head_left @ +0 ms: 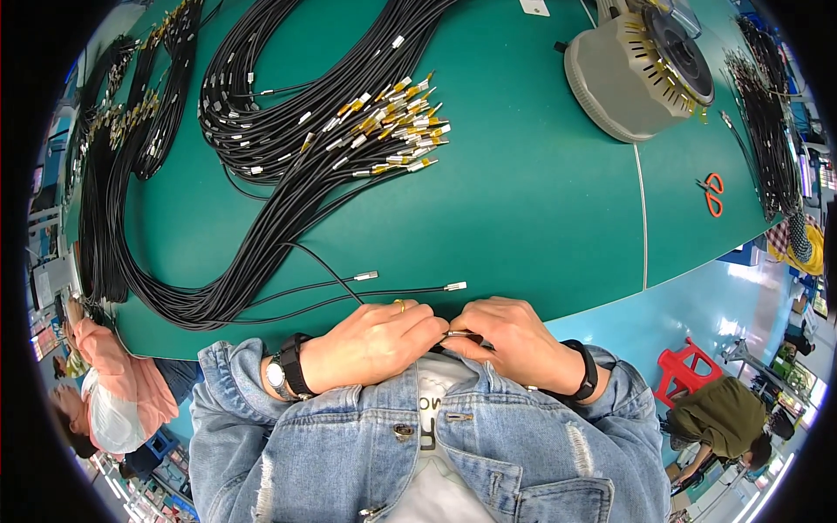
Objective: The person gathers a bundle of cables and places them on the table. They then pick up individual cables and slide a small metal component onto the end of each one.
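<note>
Pinching slim metal piece (461, 334) in right grip (510, 336), running roughly left-right toward left grip (381, 342), just beside; can't tell left's hold.

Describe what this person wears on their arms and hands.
Both denim sleeves are faded blue. The ungloved left hand has a golden ring, with a black band and round, pale-faced watch behind it. The ungloved right hand has a black wristband.

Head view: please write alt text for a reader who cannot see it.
A person's left hand and right hand hold a small silvery piece beside a green table. Bundled black cables with metallic ends lie left; a round grey machine and orange-handled scissors sit right.
</note>
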